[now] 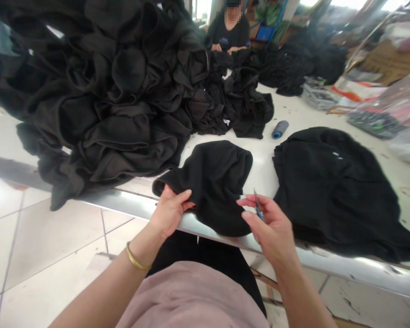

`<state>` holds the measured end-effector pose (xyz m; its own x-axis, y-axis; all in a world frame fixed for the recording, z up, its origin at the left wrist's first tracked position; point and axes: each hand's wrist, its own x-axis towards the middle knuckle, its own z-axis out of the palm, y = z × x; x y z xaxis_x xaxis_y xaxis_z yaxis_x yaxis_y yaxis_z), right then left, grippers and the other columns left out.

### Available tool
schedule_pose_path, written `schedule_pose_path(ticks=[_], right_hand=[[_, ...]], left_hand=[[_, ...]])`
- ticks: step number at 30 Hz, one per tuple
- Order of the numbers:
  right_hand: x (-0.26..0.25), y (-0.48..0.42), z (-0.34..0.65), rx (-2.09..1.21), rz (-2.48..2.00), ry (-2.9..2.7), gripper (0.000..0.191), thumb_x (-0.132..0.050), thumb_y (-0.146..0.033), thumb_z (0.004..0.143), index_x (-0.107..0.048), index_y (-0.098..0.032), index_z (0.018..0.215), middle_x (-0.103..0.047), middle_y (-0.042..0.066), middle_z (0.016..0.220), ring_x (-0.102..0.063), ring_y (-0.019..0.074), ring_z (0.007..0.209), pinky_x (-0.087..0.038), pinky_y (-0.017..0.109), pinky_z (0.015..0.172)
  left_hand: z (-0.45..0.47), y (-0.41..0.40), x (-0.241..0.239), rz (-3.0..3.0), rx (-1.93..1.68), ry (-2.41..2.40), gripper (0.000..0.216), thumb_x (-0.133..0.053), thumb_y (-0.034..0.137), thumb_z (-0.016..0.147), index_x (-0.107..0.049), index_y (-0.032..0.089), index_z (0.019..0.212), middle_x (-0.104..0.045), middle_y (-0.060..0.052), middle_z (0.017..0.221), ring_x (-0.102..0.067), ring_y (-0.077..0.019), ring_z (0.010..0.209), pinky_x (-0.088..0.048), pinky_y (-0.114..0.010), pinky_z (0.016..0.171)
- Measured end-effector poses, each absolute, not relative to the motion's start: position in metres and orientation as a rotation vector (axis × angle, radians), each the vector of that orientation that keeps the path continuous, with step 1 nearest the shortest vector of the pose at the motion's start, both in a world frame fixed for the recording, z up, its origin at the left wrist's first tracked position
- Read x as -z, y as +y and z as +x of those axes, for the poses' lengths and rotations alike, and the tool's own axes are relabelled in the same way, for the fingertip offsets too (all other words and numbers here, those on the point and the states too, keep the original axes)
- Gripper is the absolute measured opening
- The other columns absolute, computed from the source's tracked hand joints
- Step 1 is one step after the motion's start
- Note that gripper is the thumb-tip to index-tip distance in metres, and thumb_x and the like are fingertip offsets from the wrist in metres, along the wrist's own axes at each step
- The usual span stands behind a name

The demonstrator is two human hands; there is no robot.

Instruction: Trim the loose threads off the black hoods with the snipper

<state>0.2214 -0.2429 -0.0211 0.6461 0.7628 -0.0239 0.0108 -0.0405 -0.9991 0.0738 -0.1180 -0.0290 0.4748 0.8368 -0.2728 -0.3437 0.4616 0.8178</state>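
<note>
Big heap of black garments (89, 91) on the left, then the left hand (171, 212) clamps a crumpled, matte black garment (212, 187) lying at the steel table edge (133, 199). Right by it, the right hand (273, 228) pinches small blue-handled snips (258, 207) between its fingers. Flatter black garment (331, 196) sits further right.

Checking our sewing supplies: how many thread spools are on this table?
1: a grey thread spool lying on the white table; more may be hidden under the black cloth.
</note>
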Motion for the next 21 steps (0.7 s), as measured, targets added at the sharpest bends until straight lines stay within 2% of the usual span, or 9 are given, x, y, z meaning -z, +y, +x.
schedule_pose_path(ticks=[3,6,8,10,13,16,18,21], right_hand=[[0.021,-0.214,0.208,-0.872,-1.376,-0.512,0.037,-0.070,-0.031,0.061,-0.053,-0.019,0.092,-0.062,-0.004,0.070,-0.027,-0.0005,0.029,-0.018,0.016,0.025],[0.021,-0.207,0.219,-0.867,-1.349,-0.273,0.033,-0.071,-0.028,0.058,-0.051,-0.020,0.082,-0.040,-0.014,0.040,-0.024,0.0015,0.024,-0.016,0.014,0.023],[0.020,-0.216,0.237,-0.766,-1.361,-0.140,0.031,-0.070,-0.023,0.054,-0.050,-0.020,0.078,-0.036,-0.014,0.036,-0.027,0.0029,0.023,-0.016,0.013,0.022],[0.020,-0.230,0.255,-0.669,-1.372,-0.047,0.031,-0.069,-0.019,0.051,-0.051,-0.020,0.075,-0.042,-0.013,0.040,-0.031,0.0033,0.024,-0.018,0.014,0.022],[0.026,-0.247,0.267,-0.627,-1.419,-0.015,0.029,-0.069,-0.018,0.050,-0.052,-0.019,0.074,-0.042,-0.013,0.042,-0.029,0.0024,0.025,-0.018,0.014,0.022],[0.035,-0.252,0.261,-0.605,-1.511,-0.101,0.030,-0.072,-0.020,0.051,-0.054,-0.019,0.075,-0.045,-0.011,0.046,-0.029,0.0019,0.025,-0.018,0.015,0.022],[0.039,-0.252,0.257,-0.532,-1.568,-0.194,0.031,-0.073,-0.022,0.051,-0.055,-0.018,0.075,-0.050,-0.009,0.053,-0.032,0.0014,0.028,-0.020,0.016,0.024],[0.040,-0.251,0.257,-0.424,-1.626,-0.302,0.029,-0.073,-0.023,0.054,-0.057,-0.017,0.077,-0.054,-0.006,0.061,-0.034,0.0005,0.031,-0.021,0.016,0.026]], left_hand=[[0.091,-0.137,0.018,1.002,-0.656,0.593,0.031,-0.062,0.013,0.070,-0.058,0.022,0.099,-0.064,-0.003,0.100,-0.061,-0.0206,0.089,-0.050,-0.033,0.076],[0.094,-0.134,0.014,1.416,-0.661,0.553,0.026,-0.064,0.010,0.065,-0.064,0.021,0.089,-0.064,-0.007,0.103,-0.048,-0.0282,0.112,-0.030,-0.041,0.101],[0.088,-0.118,0.019,1.666,-0.753,0.661,0.031,-0.066,0.005,0.057,-0.066,0.021,0.084,-0.062,-0.008,0.106,-0.036,-0.0320,0.122,-0.014,-0.044,0.107],[0.079,-0.101,0.027,1.803,-0.814,0.805,0.033,-0.064,0.003,0.054,-0.066,0.021,0.082,-0.061,-0.008,0.106,-0.032,-0.0341,0.123,-0.009,-0.046,0.107],[0.071,-0.090,0.035,1.672,-0.798,0.864,0.029,-0.062,0.006,0.056,-0.066,0.019,0.082,-0.062,-0.007,0.100,-0.044,-0.0309,0.112,-0.022,-0.042,0.102],[0.067,-0.101,0.034,1.270,-0.671,0.753,0.022,-0.060,0.012,0.062,-0.065,0.018,0.083,-0.064,-0.005,0.085,-0.057,-0.0228,0.087,-0.039,-0.032,0.085],[0.063,-0.110,0.030,1.215,-0.543,0.723,0.017,-0.056,0.014,0.066,-0.064,0.016,0.081,-0.064,-0.002,0.076,-0.058,-0.0191,0.077,-0.041,-0.028,0.077],[0.049,-0.117,0.023,1.408,-0.365,0.797,0.013,-0.051,0.017,0.072,-0.064,0.016,0.075,-0.062,0.001,0.069,-0.057,-0.0176,0.074,-0.041,-0.028,0.075]])
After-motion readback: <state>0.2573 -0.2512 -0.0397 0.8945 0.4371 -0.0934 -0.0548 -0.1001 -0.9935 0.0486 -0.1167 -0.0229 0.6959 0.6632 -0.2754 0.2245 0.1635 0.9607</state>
